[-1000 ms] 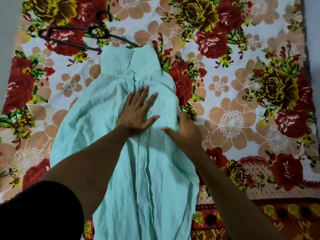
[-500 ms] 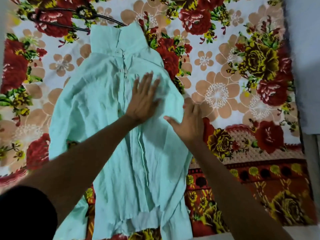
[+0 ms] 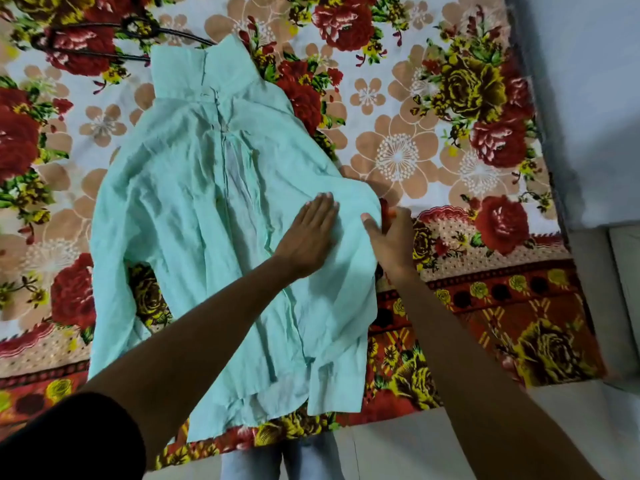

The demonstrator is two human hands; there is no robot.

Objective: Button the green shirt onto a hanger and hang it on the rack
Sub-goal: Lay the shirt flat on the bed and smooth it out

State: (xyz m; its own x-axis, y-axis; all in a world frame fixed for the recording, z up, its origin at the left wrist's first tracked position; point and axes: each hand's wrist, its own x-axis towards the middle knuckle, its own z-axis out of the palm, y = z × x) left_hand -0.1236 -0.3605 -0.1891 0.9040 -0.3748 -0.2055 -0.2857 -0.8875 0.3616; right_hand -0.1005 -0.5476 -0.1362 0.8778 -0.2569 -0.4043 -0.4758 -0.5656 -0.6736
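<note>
Green shirt (image 3: 194, 216), pale mint crinkled cotton w/ long sleeves, lies flat on the floral bedspread (image 3: 433, 140) (red, yellow & tan flowers on white), front up, collar at the far end, hem toward the person. Long axis runs collar-to-hem, tilted a little so the collar sits up-left and the hem down-right. Black wire hanger (image 3: 104, 39) lies on the bedspread at the collar's far-left corner, one arm running to the collar edge or under it; can't tell if it's inside the shirt. Left hand (image 3: 308, 233) rests flat on the cloth right of the button placket (image 3: 225, 161), fingers spread slightly, palm down, not pinching anything. Right hand (image 3: 391, 240) is at the shirt's right edge where the sleeve folds back, grip closed around that edge w/ thumb on top; how much cloth it has can't be made out. Key relation: both hands are mid-body on the shirt's right side, while hanger & collar lie well away, up and to the left. Left hand is nearer to them. Placket looks closed near the collar, lower down unclear. Rack not in view. Prob. smoothing stage; hanging not yet begun.
</note>
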